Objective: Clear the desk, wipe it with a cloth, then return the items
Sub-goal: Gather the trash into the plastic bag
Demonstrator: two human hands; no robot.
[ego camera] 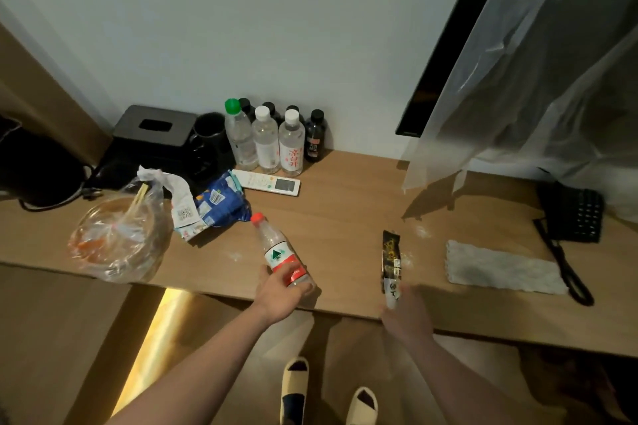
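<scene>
Fingers point(297, 281) grip bottle point(279, 252) | right hand point(407, 316) blurred, hides packet point(392, 264) end

Red characters 凉白开 run down a clear bottle point(291, 143).

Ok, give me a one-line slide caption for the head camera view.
Left hand grips a red-capped bottle, right hand holds a black packet; a cloth lies on the cluttered desk.

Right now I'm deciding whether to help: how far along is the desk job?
Early. In hand: the left hand grips a red-capped bottle, and the right hand holds a dark packet. Nothing looks wiped: white specks remain and the cloth lies flat. Left: bottles, remote, snack bags, clearing, wiping, returning.
</scene>
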